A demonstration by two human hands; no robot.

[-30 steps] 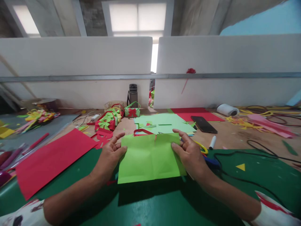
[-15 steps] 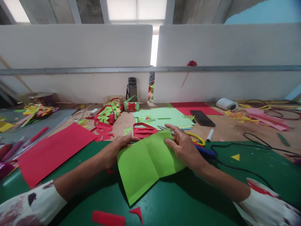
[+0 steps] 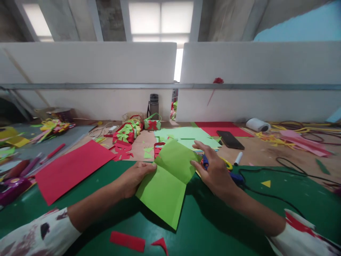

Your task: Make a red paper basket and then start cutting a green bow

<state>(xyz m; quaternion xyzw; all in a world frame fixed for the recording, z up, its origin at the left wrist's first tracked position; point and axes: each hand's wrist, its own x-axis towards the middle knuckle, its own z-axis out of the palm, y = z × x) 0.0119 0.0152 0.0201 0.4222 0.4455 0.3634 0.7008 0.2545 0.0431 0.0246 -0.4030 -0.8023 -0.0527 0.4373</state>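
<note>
A light green sheet of paper with a fold line across its middle is held tilted above the green table surface. My left hand pinches its left edge, thumb on top. At its right corner is my right hand, thumb and forefinger spread apart; whether they touch the paper I cannot tell. Behind that hand, a yellow handle loop and a blue object are partly hidden. Below the paper lie a red paper strip and a small red scrap.
A red sheet lies on the left. Small red and green paper baskets and a bottle stand at the back. A phone, a marker and a black cable are on the right.
The green sheet has turned counterclockwise, its lower corner swinging right. My right thumb has come off the sheet's face and those fingers are spread. The view has tilted slightly upward.
</note>
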